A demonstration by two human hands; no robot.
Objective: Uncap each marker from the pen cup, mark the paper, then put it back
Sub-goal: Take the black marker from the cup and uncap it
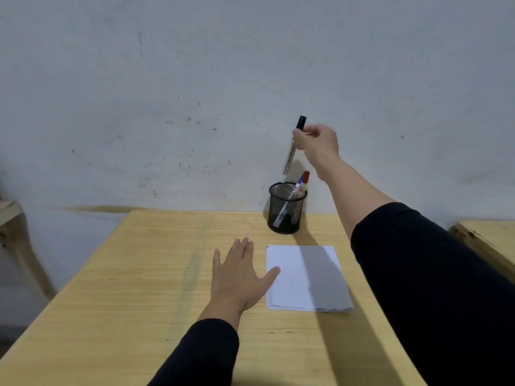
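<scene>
Right now the person's right hand [317, 143] is up in the air above the black mesh pen cup [286, 208], and it holds a marker with a black cap [294, 146]. The fingers are curled shut around the top part of the marker, just under the cap, and the long white body hangs down with its tip just above the cup's rim. The cap looks to be on. I cannot tell if this marker is coming out of the cup or going back in. There are tiny dark marks at the top left corner of the white paper [305, 277], so some marking seems to be done already. If the marker is coming out, the next move is to bring it down near the paper and pull off the cap, and that will need the other hand. If it is going back, it only has to drop straight into the cup. Two more markers, one with a red cap [305, 177] and one with a blue cap [300, 180], lean inside the cup. The left hand [238, 274] lies flat and open on the wooden table [139, 274], holding nothing, with its thumb touching the left edge of the paper.
</scene>
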